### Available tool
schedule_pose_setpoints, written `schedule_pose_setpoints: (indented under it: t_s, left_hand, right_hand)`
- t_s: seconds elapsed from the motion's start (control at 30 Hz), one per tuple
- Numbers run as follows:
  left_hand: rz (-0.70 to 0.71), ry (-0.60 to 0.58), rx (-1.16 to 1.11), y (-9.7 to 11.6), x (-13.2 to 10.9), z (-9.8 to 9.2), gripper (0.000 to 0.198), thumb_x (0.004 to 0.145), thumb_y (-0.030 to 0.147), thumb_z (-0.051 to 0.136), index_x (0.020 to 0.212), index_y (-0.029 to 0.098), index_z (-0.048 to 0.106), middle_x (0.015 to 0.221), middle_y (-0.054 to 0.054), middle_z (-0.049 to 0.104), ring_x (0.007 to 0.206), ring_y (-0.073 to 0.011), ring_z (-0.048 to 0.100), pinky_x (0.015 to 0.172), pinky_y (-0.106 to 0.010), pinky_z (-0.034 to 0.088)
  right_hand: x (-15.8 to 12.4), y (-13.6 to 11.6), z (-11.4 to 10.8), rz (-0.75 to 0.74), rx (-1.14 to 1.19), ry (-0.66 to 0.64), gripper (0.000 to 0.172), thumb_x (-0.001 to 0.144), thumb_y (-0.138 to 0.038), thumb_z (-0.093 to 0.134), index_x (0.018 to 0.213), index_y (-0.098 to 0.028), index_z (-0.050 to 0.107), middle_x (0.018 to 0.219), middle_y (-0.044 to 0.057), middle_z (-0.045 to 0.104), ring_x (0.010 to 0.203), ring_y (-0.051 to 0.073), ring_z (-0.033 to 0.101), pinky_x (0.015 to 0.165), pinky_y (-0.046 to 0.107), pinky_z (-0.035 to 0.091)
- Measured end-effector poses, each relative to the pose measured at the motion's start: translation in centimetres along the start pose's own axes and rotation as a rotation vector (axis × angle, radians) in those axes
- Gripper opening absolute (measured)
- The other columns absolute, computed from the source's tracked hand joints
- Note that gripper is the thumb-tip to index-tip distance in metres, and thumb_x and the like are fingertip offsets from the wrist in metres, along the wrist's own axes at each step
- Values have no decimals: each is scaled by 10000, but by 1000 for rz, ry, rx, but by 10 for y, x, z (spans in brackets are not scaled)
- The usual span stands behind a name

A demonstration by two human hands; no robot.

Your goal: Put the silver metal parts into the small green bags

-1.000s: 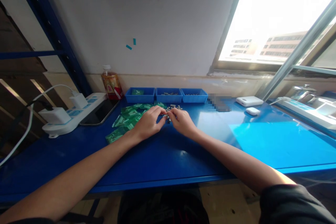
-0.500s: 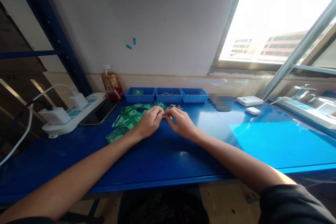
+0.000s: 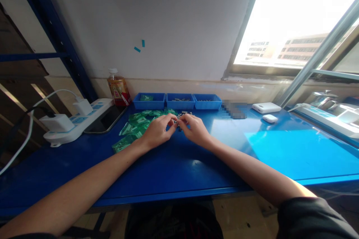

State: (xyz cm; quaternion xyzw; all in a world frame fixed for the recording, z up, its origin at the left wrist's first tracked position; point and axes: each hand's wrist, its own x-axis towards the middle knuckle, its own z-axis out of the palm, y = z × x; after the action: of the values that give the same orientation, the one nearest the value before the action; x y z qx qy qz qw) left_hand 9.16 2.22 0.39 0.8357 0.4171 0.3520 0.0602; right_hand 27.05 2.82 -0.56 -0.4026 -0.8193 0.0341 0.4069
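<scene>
My left hand (image 3: pixel 160 130) and my right hand (image 3: pixel 194 129) meet over the middle of the blue table, fingertips pinched close together. Between them is a small metallic piece (image 3: pixel 176 121), too small to name. Just behind and under the fingers lies a loose heap of small metal parts (image 3: pixel 187 112), partly covered by my hands. Green plastic packets (image 3: pixel 137 121) are spread beside my left hand, reaching back toward the trays.
Three blue trays (image 3: pixel 180 101) with small parts stand along the wall. To the left are a bottle (image 3: pixel 119 89), a phone (image 3: pixel 105 120) and a power strip (image 3: pixel 52 137) with chargers. A white power bank (image 3: pixel 266 108) and a small white case (image 3: pixel 270 118) lie right.
My left thumb and index finger have opened into a wider pinch, and the fingertips of both hands have shifted slightly at the small piece. The packets and trays stay put.
</scene>
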Motion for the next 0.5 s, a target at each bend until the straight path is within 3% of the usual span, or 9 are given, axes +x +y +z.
schedule_pose_setpoints:
  t_s: [0.13, 0.33, 0.5]
  left_hand:
    - [1, -14, -22, -1, 1, -2, 237, 918, 337, 413, 1003, 190, 578, 892, -53, 672, 845, -192, 634, 754, -291, 475]
    - [49, -92, -55, -2, 2, -2, 296, 954, 336, 339, 1053, 198, 581, 974, -56, 670, 945, -198, 616, 840, -302, 461]
    - [53, -132, 94, -8, 2, 1, 334, 916, 369, 419, 1162, 195, 564, 1126, -86, 630, 1055, -231, 566, 927, -359, 427]
  right_hand:
    - [0, -1, -5, -60, -23, -15, 205, 894, -316, 488, 1063, -209, 535, 822, 21, 637, 766, 142, 603, 703, 236, 455]
    - [1, -2, -12, -209, -127, -40, 188, 924, -259, 416, 974, -202, 589, 860, 56, 651, 832, 162, 605, 771, 256, 441]
    - [21, 9, -28, -164, -146, 50, 190, 908, -311, 442, 934, -199, 593, 842, 49, 641, 769, 149, 592, 718, 237, 434]
